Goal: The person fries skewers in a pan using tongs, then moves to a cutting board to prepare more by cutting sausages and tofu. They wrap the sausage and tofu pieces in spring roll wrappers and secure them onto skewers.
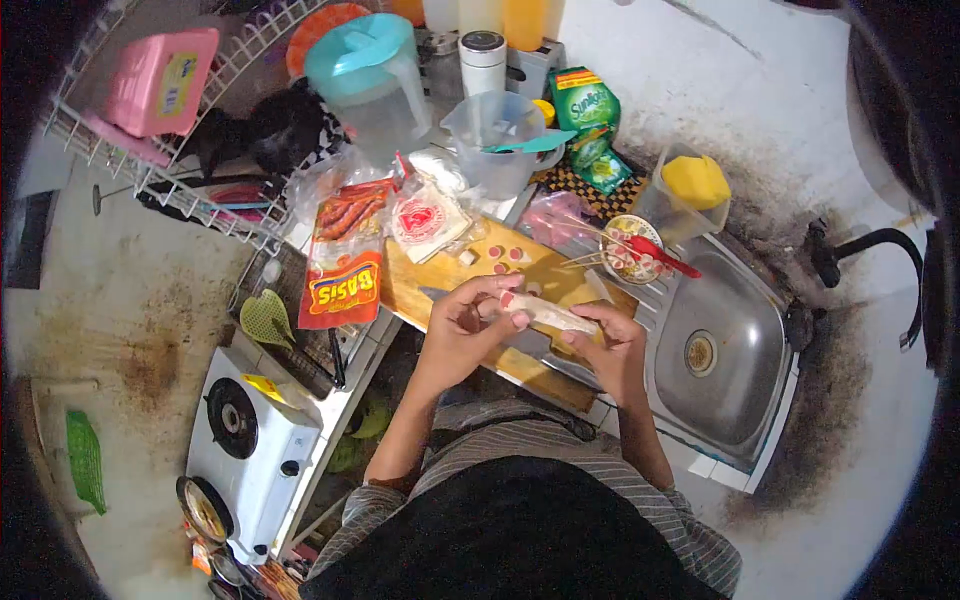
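Observation:
Over the wooden cutting board (410, 281), a long pale wrapped roll (548, 314) with a reddish piece showing at one end is stretched between my hands. My left hand (474, 325) pinches that reddish end between thumb and fingers. The opposite end is gripped by my right hand (612, 347). I cannot make out whether there is a stick inside the roll. Small pink-and-white slices (515, 255) lie on the board beyond my hands. To the right stands a patterned bowl (632, 248) with thin sticks and a red spoon (665, 258) in it.
A red-yellow sausage packet (342, 290) and a white printed packet (428, 222) lie left of the board. The steel sink (735, 300) is at right, a white gas stove (262, 440) at lower left. Behind stand a clear measuring jug (495, 165) and a turquoise-lidded pitcher (370, 100).

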Available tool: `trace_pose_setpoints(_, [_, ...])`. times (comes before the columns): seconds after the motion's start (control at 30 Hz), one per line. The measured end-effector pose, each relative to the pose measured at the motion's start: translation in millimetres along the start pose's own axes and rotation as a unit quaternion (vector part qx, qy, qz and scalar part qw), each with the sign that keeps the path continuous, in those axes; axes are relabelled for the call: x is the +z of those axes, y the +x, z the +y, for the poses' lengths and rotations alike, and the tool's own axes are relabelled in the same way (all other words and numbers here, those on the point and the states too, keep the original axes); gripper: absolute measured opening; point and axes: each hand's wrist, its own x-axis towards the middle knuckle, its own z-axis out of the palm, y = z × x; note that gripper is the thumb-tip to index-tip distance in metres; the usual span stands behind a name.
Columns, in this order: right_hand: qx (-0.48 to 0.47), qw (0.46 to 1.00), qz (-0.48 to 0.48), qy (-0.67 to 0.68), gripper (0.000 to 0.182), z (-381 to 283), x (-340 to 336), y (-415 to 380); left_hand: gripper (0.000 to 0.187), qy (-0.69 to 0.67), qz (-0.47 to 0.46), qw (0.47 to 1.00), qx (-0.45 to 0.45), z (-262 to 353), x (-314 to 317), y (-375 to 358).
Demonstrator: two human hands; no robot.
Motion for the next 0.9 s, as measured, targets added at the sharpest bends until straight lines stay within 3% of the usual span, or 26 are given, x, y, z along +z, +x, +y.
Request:
trace_pose_setpoints(0.07, [-0.057, 0.996, -0.012, -0.072, 0.030, -3, 4, 3, 0.033, -0.028, 0.021, 0.999, -0.019, 4, -3, -5])
trace_pose_setpoints(0.2, [-0.102, 0.991, -0.022, -0.088, 0.028, -9, 18, 4, 0.027, -0.061, 0.057, 0.996, -0.033, 3, -15, -13])
trace_pose_setpoints(0.5, [-0.021, 1.000, -0.006, 0.009, 0.031, -8, 43, 0, 0.034, -0.101, 0.077, 0.987, -0.102, 4, -39, -28])
trace_pose_setpoints(0.7, [0.024, 0.999, -0.010, 0.041, 0.033, 0, 67, -5, 0.044, -0.058, 0.047, 0.995, -0.063, -6, -62, -40])
trace_pose_setpoints(0.9, [0.061, 0.995, -0.030, 0.071, 0.034, 16, 95, -16, 0.042, 0.006, -0.003, 0.999, -0.047, -24, -87, -53])
